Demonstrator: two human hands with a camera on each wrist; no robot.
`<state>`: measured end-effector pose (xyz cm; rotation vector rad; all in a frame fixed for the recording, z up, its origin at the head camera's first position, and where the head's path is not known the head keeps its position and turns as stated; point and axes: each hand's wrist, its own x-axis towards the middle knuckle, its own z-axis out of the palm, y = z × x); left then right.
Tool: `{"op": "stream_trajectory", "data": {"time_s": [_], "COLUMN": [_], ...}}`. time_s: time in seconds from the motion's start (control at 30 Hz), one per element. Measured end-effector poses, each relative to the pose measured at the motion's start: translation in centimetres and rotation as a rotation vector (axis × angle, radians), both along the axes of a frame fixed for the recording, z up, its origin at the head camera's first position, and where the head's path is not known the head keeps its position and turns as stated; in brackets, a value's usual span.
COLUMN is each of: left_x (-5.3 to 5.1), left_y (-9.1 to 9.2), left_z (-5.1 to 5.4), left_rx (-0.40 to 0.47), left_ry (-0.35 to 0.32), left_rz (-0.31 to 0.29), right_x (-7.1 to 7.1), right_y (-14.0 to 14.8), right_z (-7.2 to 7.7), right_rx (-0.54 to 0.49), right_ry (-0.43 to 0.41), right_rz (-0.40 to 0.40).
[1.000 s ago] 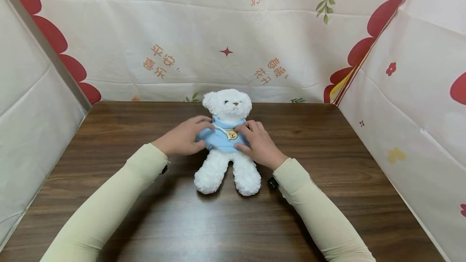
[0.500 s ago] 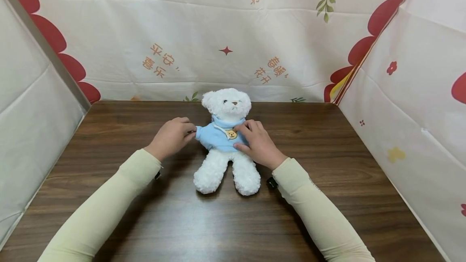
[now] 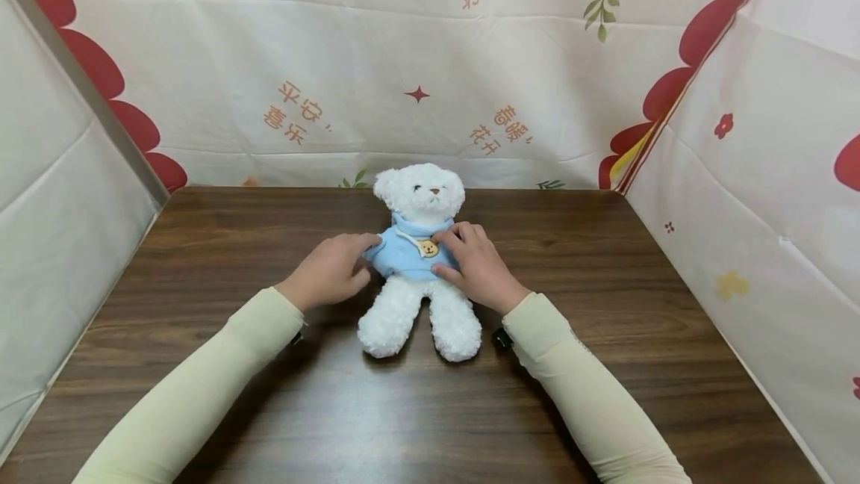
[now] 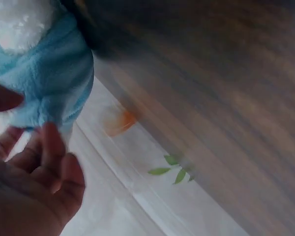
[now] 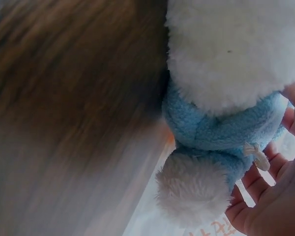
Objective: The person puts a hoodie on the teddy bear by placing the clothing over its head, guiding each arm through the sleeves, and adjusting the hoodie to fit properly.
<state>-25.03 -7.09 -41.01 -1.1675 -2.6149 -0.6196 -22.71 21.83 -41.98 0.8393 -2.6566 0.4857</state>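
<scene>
A white plush teddy bear [image 3: 396, 312] in a blue sweater [image 3: 406, 264] lies on its back on the table. Its head points to the far edge, and its chest carries a small yellow bear-face badge [image 3: 428, 248] with white cords. My left hand [image 3: 325, 267] has its fingers bent round the end of the sweater's left-side sleeve [image 4: 44, 105], the thumb apart from the fingertips. On the opposite side, my right hand [image 3: 485, 267] holds the bear's body, thumb and index finger on the sweater front. One furry paw [image 5: 194, 189] shows beyond the cuff in the right wrist view.
The dark wood-grain table [image 3: 376, 424] spreads around the bear. A printed white cloth backdrop [image 3: 363, 66] rises behind its far edge. White cloth walls stand at the left and right [image 3: 759, 245].
My left hand drew out to the left, pinching and stretching the sleeve, then came back right against the bear's side. The sleeve now sticks out less. My right hand has stayed in place.
</scene>
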Motion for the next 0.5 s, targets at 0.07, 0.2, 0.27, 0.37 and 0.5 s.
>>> {"op": "stream_trajectory", "data": {"time_s": [0.07, 0.2, 0.27, 0.37, 0.5], "left_x": [0.1, 0.3, 0.4, 0.5, 0.5], "left_y": [0.2, 1.1, 1.6, 2.1, 2.6], "left_z": [-0.3, -0.8, -0.9, -1.0, -1.1], "left_rx": [-0.042, -0.056, -0.033, -0.023, -0.015], "left_ry": [-0.022, 0.032, 0.066, 0.118, 0.176], "left_rz": [0.018, 0.091, 0.126, 0.164, 0.181], "right_x": [0.0, 0.1, 0.1, 0.1, 0.1], "right_y": [-0.1, -0.2, -0.3, -0.3, -0.4], "right_z": [0.0, 0.1, 0.2, 0.1, 0.1], "right_rx": [0.004, 0.013, 0.015, 0.015, 0.017], "right_ry": [0.001, 0.004, 0.004, -0.001, 0.0], "right_rz": [-0.003, -0.011, -0.014, -0.023, -0.035]}}
